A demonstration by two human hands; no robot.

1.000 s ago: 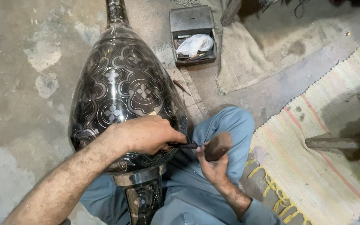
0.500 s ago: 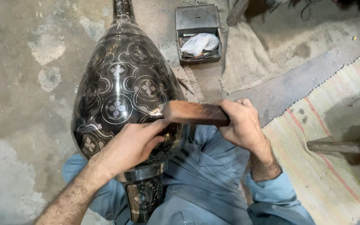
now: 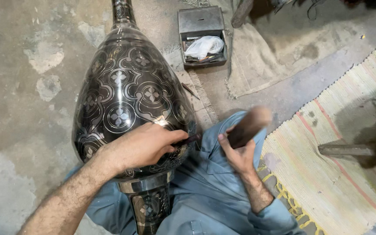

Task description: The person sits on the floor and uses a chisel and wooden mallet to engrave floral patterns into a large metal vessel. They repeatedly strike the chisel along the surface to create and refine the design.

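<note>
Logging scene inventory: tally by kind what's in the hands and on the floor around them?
Engraved dark metal vase: 1
Thin chisel in left hand, tip showing: 1
Wooden mallet in right hand: 1
Open metal box with white bag: 1
Striped woven rug: 1
Burlap cloth: 1
Total: 6

One vase [image 3: 131, 100], one mallet [image 3: 248, 127], one tin box [image 3: 202, 37], two rugs [image 3: 327, 174]

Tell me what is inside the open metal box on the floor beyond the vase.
In the metal box lies a crumpled white plastic bag, with a few thin tool-like pieces showing at its front edge. Anything beneath the bag is covered and cannot be seen.
</note>
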